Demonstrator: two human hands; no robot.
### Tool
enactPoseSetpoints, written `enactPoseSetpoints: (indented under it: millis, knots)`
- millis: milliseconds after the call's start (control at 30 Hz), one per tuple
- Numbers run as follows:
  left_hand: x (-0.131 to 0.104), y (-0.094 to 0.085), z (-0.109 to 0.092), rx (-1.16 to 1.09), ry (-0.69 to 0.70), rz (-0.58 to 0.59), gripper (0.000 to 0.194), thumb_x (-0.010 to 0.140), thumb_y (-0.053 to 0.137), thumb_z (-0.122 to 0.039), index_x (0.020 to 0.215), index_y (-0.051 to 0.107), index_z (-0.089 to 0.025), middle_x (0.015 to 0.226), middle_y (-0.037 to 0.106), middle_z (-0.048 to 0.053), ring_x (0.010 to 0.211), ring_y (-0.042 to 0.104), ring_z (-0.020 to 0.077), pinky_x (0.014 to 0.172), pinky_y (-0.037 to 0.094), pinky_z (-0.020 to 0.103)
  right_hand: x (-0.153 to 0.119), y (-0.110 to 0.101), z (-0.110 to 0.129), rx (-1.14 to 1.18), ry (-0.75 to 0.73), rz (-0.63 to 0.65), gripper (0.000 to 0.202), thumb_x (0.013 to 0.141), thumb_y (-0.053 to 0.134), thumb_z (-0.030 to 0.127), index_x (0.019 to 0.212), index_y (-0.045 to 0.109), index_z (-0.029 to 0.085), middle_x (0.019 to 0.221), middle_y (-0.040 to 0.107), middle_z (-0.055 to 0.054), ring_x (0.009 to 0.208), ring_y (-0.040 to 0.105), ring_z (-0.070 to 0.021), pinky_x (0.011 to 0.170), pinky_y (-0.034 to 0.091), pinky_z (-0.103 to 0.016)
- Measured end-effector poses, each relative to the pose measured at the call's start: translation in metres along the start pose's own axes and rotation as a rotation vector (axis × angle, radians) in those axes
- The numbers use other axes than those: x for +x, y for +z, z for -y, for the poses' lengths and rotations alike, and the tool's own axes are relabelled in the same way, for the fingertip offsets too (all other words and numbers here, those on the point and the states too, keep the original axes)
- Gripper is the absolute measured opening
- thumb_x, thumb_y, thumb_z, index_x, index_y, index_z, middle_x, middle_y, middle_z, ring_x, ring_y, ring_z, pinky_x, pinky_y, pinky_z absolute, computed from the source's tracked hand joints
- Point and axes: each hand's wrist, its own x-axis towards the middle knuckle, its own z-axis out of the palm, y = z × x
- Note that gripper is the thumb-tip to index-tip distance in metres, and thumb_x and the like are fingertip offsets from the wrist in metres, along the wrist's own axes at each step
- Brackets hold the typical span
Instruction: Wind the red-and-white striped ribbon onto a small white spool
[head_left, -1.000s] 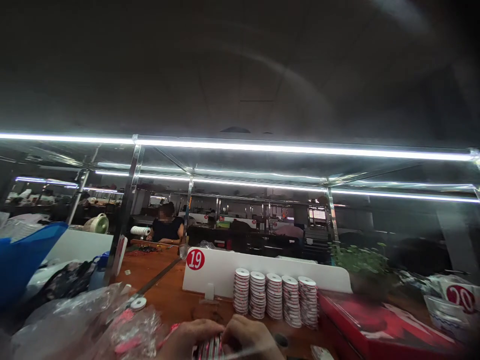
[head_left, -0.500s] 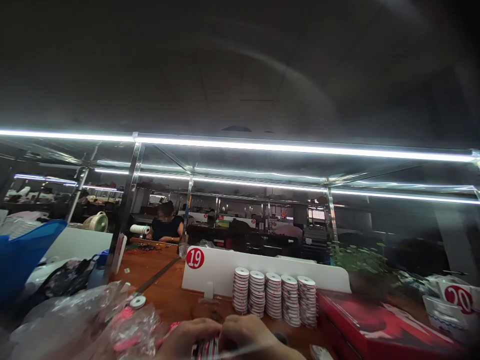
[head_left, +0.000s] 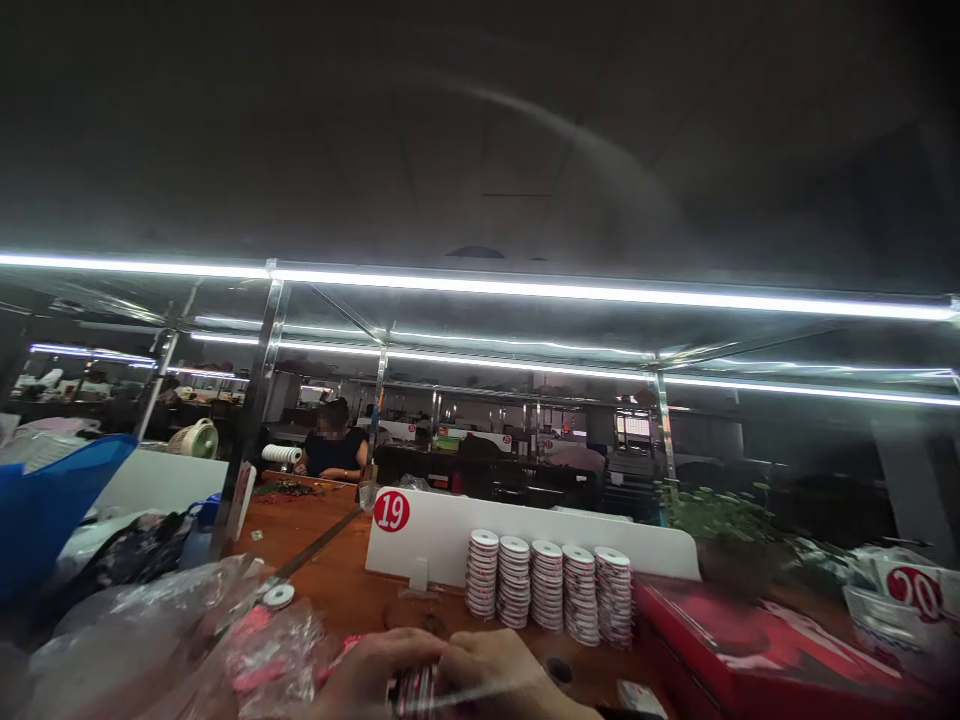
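Observation:
At the bottom edge my left hand point(head_left: 375, 672) and my right hand point(head_left: 501, 672) are closed together around a small stack of pink-and-white discs point(head_left: 411, 690). Both hands grip it, left from the left side, right from the right. Just beyond my hands stand several tall stacks of the same white discs point(head_left: 549, 588) in a row on the brown table point(head_left: 337, 590). One loose disc point(head_left: 278, 596) lies to the left.
A white divider with a red 19 label point(head_left: 391, 511) stands behind the stacks. Clear plastic bags with pink pieces point(head_left: 247, 660) lie left, a blue bin point(head_left: 45, 500) far left, a red box point(head_left: 750, 645) and a plant point(head_left: 720, 520) right. Another person point(head_left: 334, 452) sits far behind.
The view has tilted slightly, so my hands and the table sit a little higher in frame. My hands still hold the disc stack.

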Motion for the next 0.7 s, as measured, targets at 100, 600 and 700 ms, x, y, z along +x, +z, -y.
enactPoseSetpoints:
  millis: [100, 600, 700]
  knots:
    - [0.000, -0.001, 0.001, 0.014, 0.023, -0.004, 0.031, 0.064, 0.067, -0.036, 0.094, 0.065, -0.026, 0.092, 0.068, 0.000, 0.084, 0.061, 0.0163, 0.072, 0.045, 0.021, -0.010, 0.009, -0.005, 0.060, -0.001, -0.073, 0.008, 0.071, 0.062, 0.031, 0.073, 0.061, 0.024, 0.066, 0.063, 0.003, 0.054, 0.056, -0.0106, 0.040, 0.020, -0.024]
    - [-0.001, 0.008, 0.029, 0.067, 0.037, -0.026, 0.050, 0.057, 0.071, -0.023, 0.105, 0.059, -0.027, 0.102, 0.066, -0.001, 0.092, 0.061, 0.0174, 0.079, 0.047, 0.022, -0.027, 0.013, -0.007, -0.143, -0.247, -0.420, 0.011, 0.085, 0.048, 0.030, 0.078, 0.057, 0.031, 0.066, 0.059, 0.007, 0.052, 0.050, -0.0104, 0.038, 0.022, -0.026]
    - [-0.005, 0.018, 0.048, 0.169, 0.170, -0.056, 0.043, 0.068, 0.065, -0.028, 0.110, 0.056, -0.033, 0.109, 0.064, 0.001, 0.099, 0.059, 0.0181, 0.085, 0.047, 0.024, -0.031, 0.018, -0.018, -0.085, -0.063, -0.395, 0.026, 0.079, 0.055, 0.032, 0.104, 0.052, 0.028, 0.081, 0.062, 0.002, 0.067, 0.058, -0.0130, 0.052, 0.040, -0.021]
